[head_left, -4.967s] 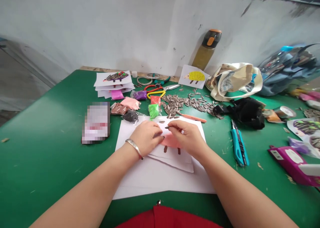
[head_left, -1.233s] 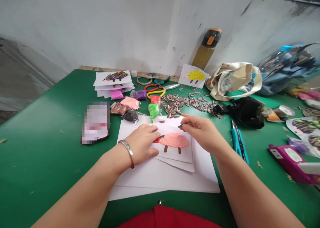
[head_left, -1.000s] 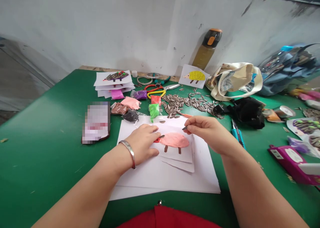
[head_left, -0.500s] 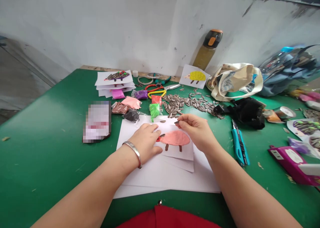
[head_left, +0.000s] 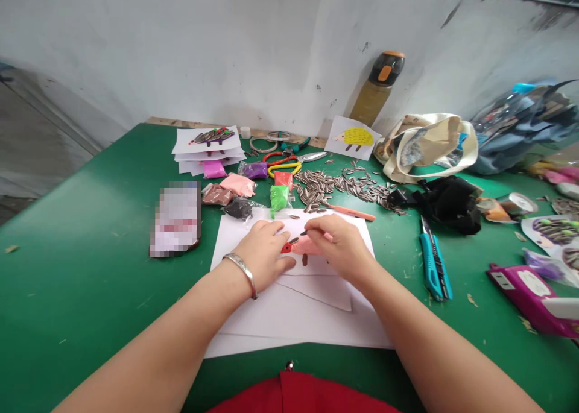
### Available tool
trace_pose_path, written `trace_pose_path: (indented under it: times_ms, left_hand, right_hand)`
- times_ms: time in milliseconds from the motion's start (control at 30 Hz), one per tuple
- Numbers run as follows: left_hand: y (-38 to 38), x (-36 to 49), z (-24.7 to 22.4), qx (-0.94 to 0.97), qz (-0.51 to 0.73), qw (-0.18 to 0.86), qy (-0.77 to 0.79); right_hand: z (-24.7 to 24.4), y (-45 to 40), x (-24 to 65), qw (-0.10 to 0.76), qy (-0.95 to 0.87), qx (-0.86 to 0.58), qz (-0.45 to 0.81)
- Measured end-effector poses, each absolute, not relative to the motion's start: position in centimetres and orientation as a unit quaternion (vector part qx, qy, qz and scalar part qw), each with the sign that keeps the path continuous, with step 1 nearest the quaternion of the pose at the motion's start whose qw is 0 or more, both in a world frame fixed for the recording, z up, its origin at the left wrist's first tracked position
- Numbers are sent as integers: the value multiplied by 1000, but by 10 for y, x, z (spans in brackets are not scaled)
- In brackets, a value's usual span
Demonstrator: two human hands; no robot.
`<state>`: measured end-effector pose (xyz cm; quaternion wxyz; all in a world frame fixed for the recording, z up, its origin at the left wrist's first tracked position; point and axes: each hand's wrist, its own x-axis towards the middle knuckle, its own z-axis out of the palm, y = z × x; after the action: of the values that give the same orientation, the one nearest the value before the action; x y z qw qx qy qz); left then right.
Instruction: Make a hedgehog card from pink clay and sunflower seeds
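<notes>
View: from the head camera, looking down on a green table [head_left: 90, 250] with two bare hands at work.
Right hand [head_left: 339, 247]: thumb and forefinger are pinched nearly together on one dark seed [head_left: 303, 233], the other fingers curled; the hand covers much of the figure's right part.
Held seed: slim and dark, at the fingertips above the figure's upper edge; whether it touches the clay, I cannot tell.
Left hand [head_left: 265, 253]: palm down on the paper, fingers loosely spread, gripping nothing; thumb and forefinger lie either side of the red head.
Figure [head_left: 302, 245]: a flat, oval, pink clay body on a white card [head_left: 280, 268], between the hands.
Head [head_left: 286, 248]: red clay with a dark spot, at the body's left end.
Leg [head_left: 304, 260]: short and brown, below the body.
Placed seed [head_left: 294, 240]: one, slanting on the body's upper edge beside the head.
Under the card: larger white sheets [head_left: 289, 322].
Beyond the hands: a loose seed [head_left: 294, 216] near the paper's top edge, then a seed pile [head_left: 314, 187] beside a green clay packet [head_left: 279, 198].
</notes>
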<state>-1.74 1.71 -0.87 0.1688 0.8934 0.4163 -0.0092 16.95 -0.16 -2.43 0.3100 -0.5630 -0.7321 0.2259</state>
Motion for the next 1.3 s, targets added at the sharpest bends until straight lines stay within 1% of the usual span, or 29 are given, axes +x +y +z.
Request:
trace_pose_path:
  times_ms: [100, 200, 567, 1300]
  left_hand:
    - [18, -18, -11, 893, -6, 174, 416]
    - [19, -18, -13, 894, 3, 170, 415]
    - [18, -18, -12, 894, -1, 166, 417]
    - [17, -16, -9, 892, -24, 168, 420]
  right_hand:
    - [-23, -6, 160, 250, -763, -536, 260]
    - [-26, -6, 158, 233, -776, -532, 244]
    - [-38, -6, 157, 212, -810, -515, 183]
    - [-40, -3, 158, 205, -819, -506, 179]
